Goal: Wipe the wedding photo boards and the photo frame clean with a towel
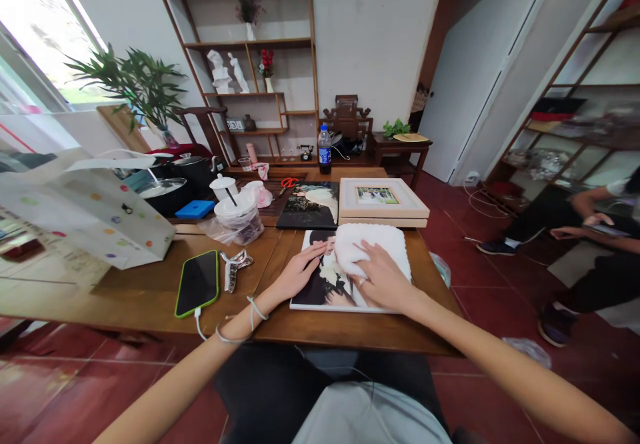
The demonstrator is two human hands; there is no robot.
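A photo panel [327,284] with white edges lies flat on the wooden table in front of me, showing dark clothing and white flowers. Over its right part is spread a fluffy white cloth [395,244]. My right hand [377,271] presses on the cloth, fingers stretched and a ring on one of them. The near part of the panel is partly hidden under that hand and forearm. My left hand [303,267] rests flat on the panel's left side, fingers extended toward the cloth's edge. Behind the panel lie a dark photo panel [307,204] and a framed picture [383,201] in a pale frame.
Left on the table are a phone [198,284] on a cable, a silver wrapper [235,269], a lidded cup [237,211], a blue box [195,209] and a paper bag [115,211]. Red scissors [289,182] and a bottle [325,151] stand farther back. A person [585,231] sits at right.
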